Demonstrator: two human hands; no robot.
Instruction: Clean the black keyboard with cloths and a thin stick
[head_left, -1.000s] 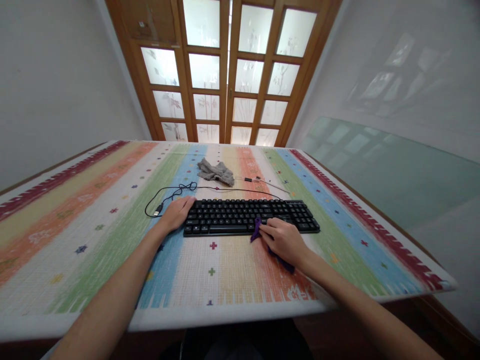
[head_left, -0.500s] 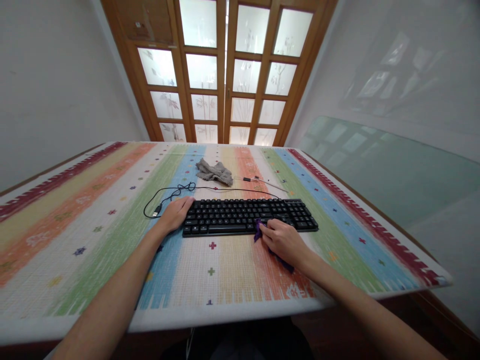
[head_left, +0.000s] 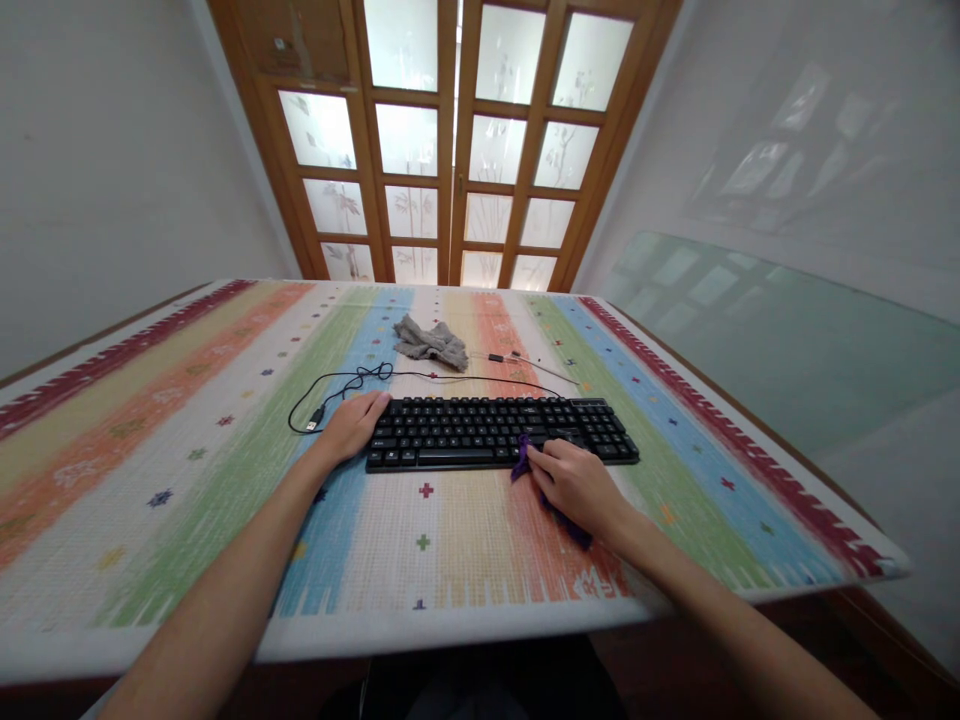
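A black keyboard (head_left: pixel 465 432) lies flat on the table in front of me. My left hand (head_left: pixel 352 425) is closed around its left end, thumb along the upper corner. In my right hand (head_left: pixel 576 480) is a bunched purple cloth (head_left: pixel 520 460), pinched between the fingers and pressed on the keys right of the space bar. Part of the cloth hangs out below the palm onto the table. My right hand covers some of the keys near the arrow keys.
Behind the keyboard lies its black cable (head_left: pixel 337 376) with a USB plug (head_left: pixel 315 420) at the left. A crumpled grey cloth (head_left: pixel 429 343) and a thin stick-like item (head_left: pixel 551 370) lie farther back. A striped tablecloth (head_left: pixel 247 480) covers the table.
My right hand and the purple cloth have shifted slightly to the right along the lower keys. My left hand keeps its hold on the keyboard's left end.
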